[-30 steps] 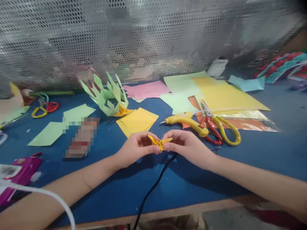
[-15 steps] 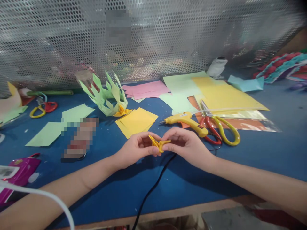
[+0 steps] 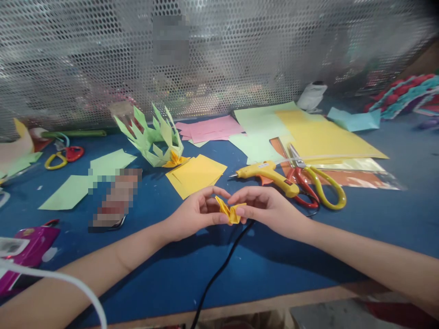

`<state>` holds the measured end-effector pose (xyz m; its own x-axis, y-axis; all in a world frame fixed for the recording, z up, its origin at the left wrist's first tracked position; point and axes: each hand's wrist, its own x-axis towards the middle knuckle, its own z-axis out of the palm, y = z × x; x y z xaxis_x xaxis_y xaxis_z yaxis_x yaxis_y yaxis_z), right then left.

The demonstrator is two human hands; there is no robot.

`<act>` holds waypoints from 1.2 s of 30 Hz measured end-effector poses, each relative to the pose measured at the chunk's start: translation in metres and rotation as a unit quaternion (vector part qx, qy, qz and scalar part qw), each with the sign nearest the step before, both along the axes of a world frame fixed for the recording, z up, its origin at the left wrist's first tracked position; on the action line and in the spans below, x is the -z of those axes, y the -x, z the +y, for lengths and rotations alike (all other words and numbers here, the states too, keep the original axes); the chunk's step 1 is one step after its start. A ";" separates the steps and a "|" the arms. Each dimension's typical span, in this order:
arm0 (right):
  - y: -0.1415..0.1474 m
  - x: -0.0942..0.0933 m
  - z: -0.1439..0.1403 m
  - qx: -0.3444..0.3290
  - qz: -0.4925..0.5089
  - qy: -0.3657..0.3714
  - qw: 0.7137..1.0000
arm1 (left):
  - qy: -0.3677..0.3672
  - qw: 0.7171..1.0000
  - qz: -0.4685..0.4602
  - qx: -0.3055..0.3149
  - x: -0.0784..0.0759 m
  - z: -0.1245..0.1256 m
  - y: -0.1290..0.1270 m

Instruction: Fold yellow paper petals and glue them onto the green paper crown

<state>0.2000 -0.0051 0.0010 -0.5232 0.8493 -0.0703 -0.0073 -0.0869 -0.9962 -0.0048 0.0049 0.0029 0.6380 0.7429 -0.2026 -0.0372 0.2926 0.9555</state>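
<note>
The left hand (image 3: 200,210) and the right hand (image 3: 270,205) are holding together 1 small folded yellow paper (image 3: 233,214), over the near middle part of the blue table (image 3: 154,278). Each hand pinches it with the thumb on the near side; the fingertips behind it are partly hidden, so their exact contact cannot be told. Compared with 0.5 s before, the folded paper is a little lower and more to the right, and more of its broad near face is visible. Its 2 pointed flaps stand apart, one to the left and one to the right. The left forefinger now arches more clearly above the paper, with its tip near the right forefinger.

The things around have kept their places. Just beyond the hands lie the yellow square sheets (image 3: 199,173), and to the far left of them stands the green paper crown (image 3: 156,157), with a yellow folded piece (image 3: 174,160) at its base. Beyond the right hand lies the yellow glue gun (image 3: 264,171), just beside the scissors (image 3: 325,187), which have 1 red and 1 yellow handle. The black cable (image 3: 222,267) runs from beneath the right hand toward the near edge.
</note>
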 end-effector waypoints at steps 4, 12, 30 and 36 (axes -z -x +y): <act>-0.003 -0.001 0.003 -0.044 -0.002 0.036 0.998 | 0.002 1.000 0.007 0.006 -0.001 0.001 0.000; -0.004 -0.001 0.005 -0.065 0.025 0.026 0.997 | 0.025 0.999 -0.006 -0.024 0.001 0.001 -0.002; 0.006 0.002 -0.006 0.071 -0.055 -0.199 0.976 | -0.046 0.979 0.036 -0.196 0.004 -0.005 -0.008; 0.006 0.003 -0.003 0.111 -0.053 -0.124 0.985 | -0.056 0.981 0.052 -0.180 0.005 -0.005 -0.007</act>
<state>0.1945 -0.0080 -0.0020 -0.3245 0.9395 0.1095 0.1072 0.1516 -0.9826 0.0024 -0.0005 -0.0022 0.3103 0.9377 -0.1565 -0.0202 0.1711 0.9851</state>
